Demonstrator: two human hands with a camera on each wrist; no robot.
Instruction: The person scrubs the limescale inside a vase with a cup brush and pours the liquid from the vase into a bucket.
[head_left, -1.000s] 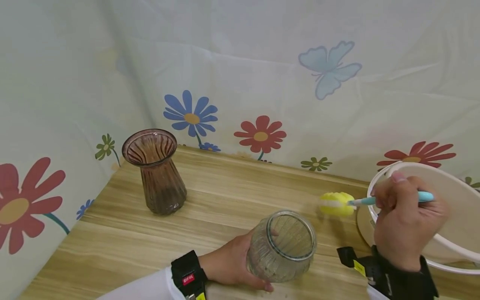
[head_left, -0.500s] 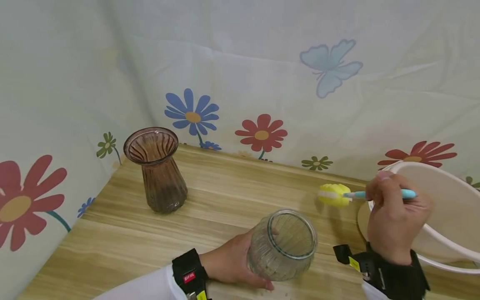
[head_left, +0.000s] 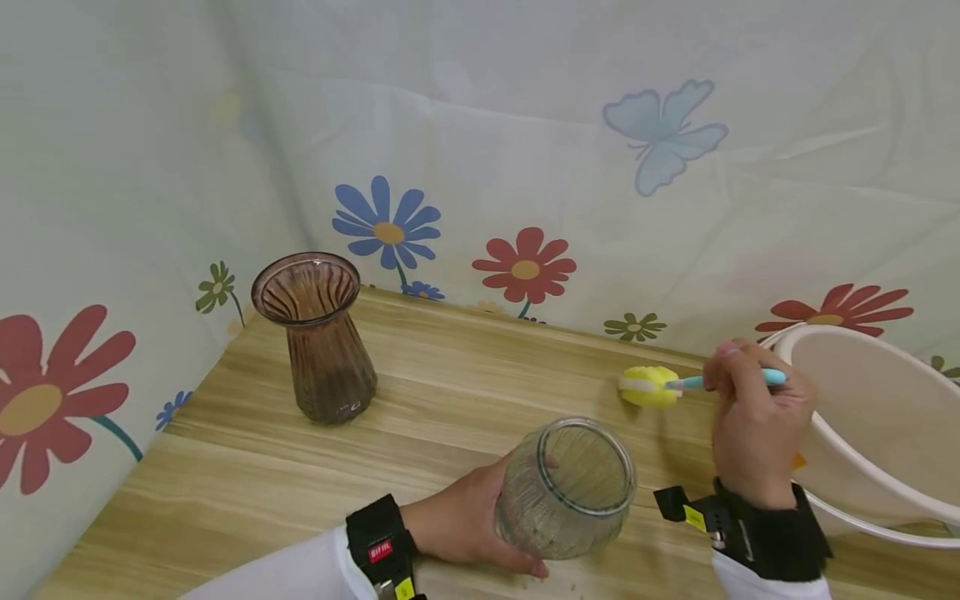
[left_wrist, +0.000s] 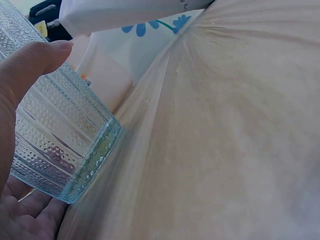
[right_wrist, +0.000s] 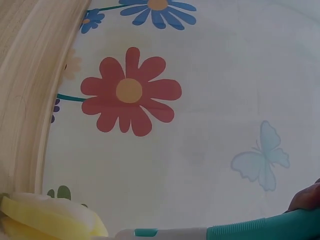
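A clear ribbed glass jar (head_left: 562, 500) with a wide round mouth leans slightly on the wooden table, and my left hand (head_left: 476, 521) grips its left side. In the left wrist view, the thumb lies along the jar's patterned wall (left_wrist: 60, 120) while fingers curl beneath. My right hand (head_left: 757, 425) holds a sponge bottle brush by its teal-and-white handle (right_wrist: 260, 230). The yellow sponge head (head_left: 648, 387) points left, behind and to the right of the jar. In the right wrist view, the sponge (right_wrist: 50, 217) shows at the lower left.
A brownish-purple fluted glass vase (head_left: 330, 358) stands upright at the back left. A large cream-white basin (head_left: 862, 467) occupies the right side, beside my right hand. Behind the wooden table (head_left: 450, 358) hangs a white curtain (head_left: 465, 150) printed with flowers and a butterfly.
My right hand has moved left with the brush, away from over the basin's rim, and the sponge has shifted slightly left. My left hand and the jar have stayed nearly in place.
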